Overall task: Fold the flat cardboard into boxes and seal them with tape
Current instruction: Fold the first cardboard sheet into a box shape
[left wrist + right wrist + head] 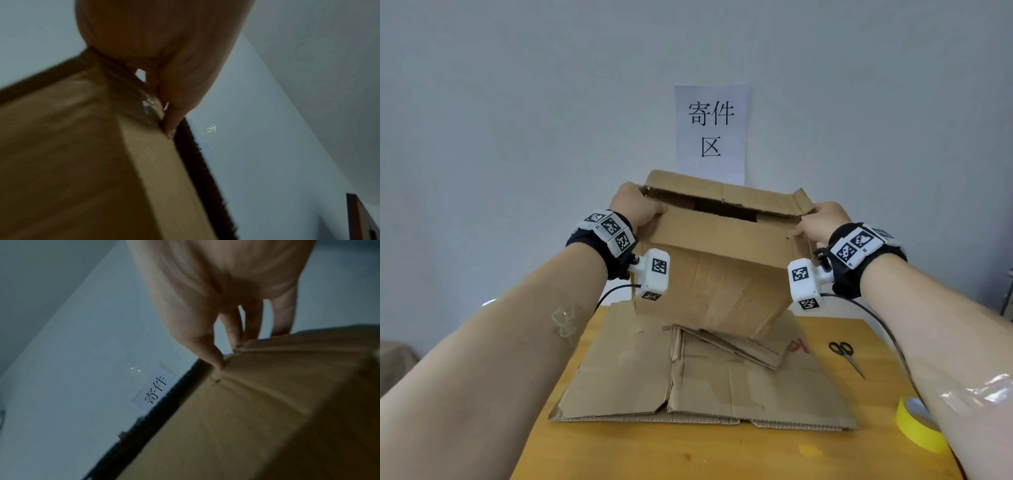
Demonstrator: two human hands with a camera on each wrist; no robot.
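A brown cardboard box (714, 277) is held up off the table, tilted, its top flaps partly folded with a dark gap between them. My left hand (637, 208) grips the box's upper left corner, thumb on the near flap. My right hand (820, 219) grips the upper right corner, thumb (209, 353) pressed on the near face and fingers over the edge. In the left wrist view the thumb (176, 104) lies along the box's corner (144, 162). Flat cardboard sheets (688, 380) lie stacked on the wooden table (722, 455) beneath. A yellow tape roll (917, 425) sits at the right, partly behind my right forearm.
Black scissors (846, 356) lie on the table right of the flat cardboard. A white paper sign (711, 133) with black characters hangs on the pale wall behind the box. Clear tape remnants stick to both forearms.
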